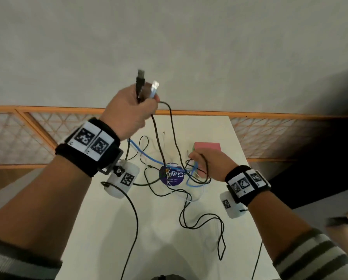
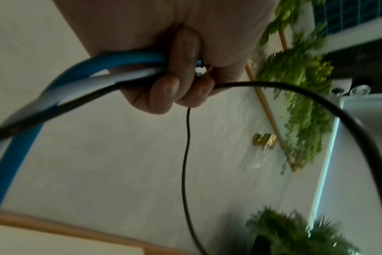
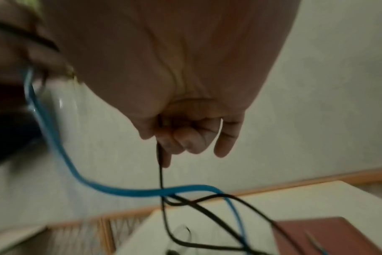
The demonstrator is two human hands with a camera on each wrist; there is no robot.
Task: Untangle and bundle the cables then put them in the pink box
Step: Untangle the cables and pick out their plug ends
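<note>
- Pink box (image 1: 208, 147) sits on the white table (image 1: 169, 239), its contents hidden.
- Left hand (image 1: 128, 110) grips raised cable ends (image 1: 146, 87).
- Right hand (image 1: 209, 160) pinches a black cable (image 3: 160, 172).
- Round sticker (image 1: 171, 174) text unreadable.

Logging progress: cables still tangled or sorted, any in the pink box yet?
Still tangled, none inside. Blue cable and black cables cross in a knot on the table beside the pink box; left hand holds the plug ends up.

table (image 1: 100, 235) near-left: bare | centre: cables (image 1: 170, 174) tangled | pink box (image 1: 208, 147) far-right
</note>
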